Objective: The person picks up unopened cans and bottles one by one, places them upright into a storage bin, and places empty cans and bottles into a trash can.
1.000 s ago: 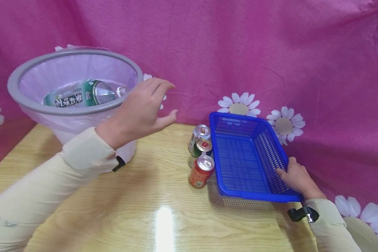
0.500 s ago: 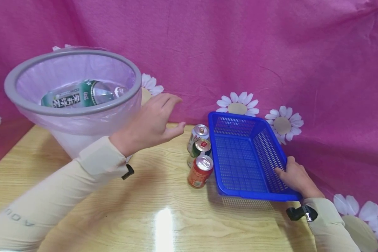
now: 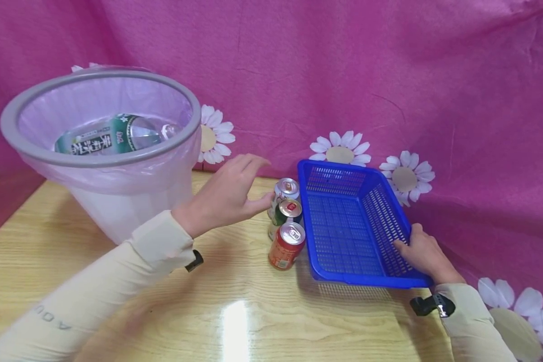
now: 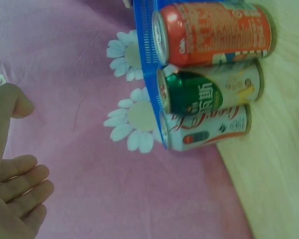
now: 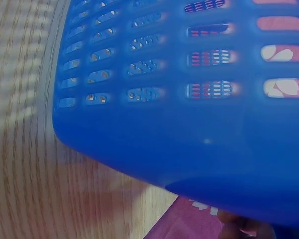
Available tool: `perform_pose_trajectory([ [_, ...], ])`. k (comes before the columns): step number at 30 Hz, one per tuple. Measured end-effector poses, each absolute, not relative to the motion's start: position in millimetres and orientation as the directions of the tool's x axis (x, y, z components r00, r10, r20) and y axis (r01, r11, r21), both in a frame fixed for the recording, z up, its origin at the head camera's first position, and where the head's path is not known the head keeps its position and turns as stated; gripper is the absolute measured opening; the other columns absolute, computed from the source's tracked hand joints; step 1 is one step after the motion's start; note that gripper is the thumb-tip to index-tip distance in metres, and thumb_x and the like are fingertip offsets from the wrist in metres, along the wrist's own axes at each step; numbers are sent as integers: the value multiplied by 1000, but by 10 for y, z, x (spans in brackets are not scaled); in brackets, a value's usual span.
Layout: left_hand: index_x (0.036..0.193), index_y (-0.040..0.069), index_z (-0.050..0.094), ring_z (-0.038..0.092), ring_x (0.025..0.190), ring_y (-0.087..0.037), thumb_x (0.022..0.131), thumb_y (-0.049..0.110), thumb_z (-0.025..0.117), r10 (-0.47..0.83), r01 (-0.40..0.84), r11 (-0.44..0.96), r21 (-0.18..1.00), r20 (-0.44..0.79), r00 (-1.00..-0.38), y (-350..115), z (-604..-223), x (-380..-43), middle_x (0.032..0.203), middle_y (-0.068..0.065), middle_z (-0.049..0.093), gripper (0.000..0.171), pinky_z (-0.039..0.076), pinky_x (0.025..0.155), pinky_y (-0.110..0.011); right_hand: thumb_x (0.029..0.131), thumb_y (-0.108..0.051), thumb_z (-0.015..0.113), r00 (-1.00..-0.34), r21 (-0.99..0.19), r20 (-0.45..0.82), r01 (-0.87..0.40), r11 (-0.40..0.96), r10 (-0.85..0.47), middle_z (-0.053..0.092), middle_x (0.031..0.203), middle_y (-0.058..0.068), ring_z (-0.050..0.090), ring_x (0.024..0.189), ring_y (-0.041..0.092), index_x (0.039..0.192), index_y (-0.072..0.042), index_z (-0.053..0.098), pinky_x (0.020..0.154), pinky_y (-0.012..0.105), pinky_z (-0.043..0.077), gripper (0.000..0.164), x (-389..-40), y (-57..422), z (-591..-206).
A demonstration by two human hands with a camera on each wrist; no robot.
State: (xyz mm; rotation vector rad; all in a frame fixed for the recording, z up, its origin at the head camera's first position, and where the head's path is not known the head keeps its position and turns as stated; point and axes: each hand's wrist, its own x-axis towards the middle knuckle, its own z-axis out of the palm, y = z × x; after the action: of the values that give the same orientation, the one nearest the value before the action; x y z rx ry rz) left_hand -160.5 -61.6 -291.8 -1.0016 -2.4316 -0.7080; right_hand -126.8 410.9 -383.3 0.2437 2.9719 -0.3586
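My right hand (image 3: 427,255) grips the blue basket (image 3: 362,279); my left hand (image 3: 228,193), thumb and fingers parted, is beside three cans (image 3: 290,208).

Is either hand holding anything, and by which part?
The right hand grips the blue basket by its right-hand rim, near the front corner; the left hand holds nothing.

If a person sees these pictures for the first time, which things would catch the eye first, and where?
Probably the bright blue basket at the right of the head view, its side gripped by the right hand. Next, perhaps, the bin at the left, with a green-labelled bottle lying inside. Between them, three cans stand in a row along the basket, the left hand near them.
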Motion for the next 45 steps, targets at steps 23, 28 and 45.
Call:
perform_pose_trajectory([
  [23, 125, 11, 56, 53, 125, -23, 87, 39, 65, 501, 638, 569, 518, 397, -769, -401, -3457, -1539, 126, -5, 62, 49, 45, 110, -42, 96, -34, 52, -982, -225, -130, 160, 961, 133, 57, 101, 37, 62, 87, 46, 122, 14, 32, 74, 57, 52, 59, -1252, 4084, -3815],
  [28, 126, 9, 56, 52, 126, -23, 86, 39, 67, 497, 614, 558, 558, 368, -786, -350, -3555, -1521, 128, -5, 61, 51, 44, 110, -42, 95, -34, 52, -984, -223, -123, 156, 962, 131, 57, 100, 37, 62, 86, 46, 121, 14, 32, 73, 57, 52, 58, -1255, 4089, -3824],
  [45, 129, 12, 54, 54, 124, -21, 85, 44, 67, 475, 532, 518, 669, 292, -830, -179, -3902, -1456, 131, -2, 59, 57, 46, 108, -41, 96, -37, 50, -980, -224, -143, 165, 961, 135, 57, 103, 37, 62, 87, 46, 123, 14, 31, 74, 57, 52, 60, -1262, 4105, -3823],
])
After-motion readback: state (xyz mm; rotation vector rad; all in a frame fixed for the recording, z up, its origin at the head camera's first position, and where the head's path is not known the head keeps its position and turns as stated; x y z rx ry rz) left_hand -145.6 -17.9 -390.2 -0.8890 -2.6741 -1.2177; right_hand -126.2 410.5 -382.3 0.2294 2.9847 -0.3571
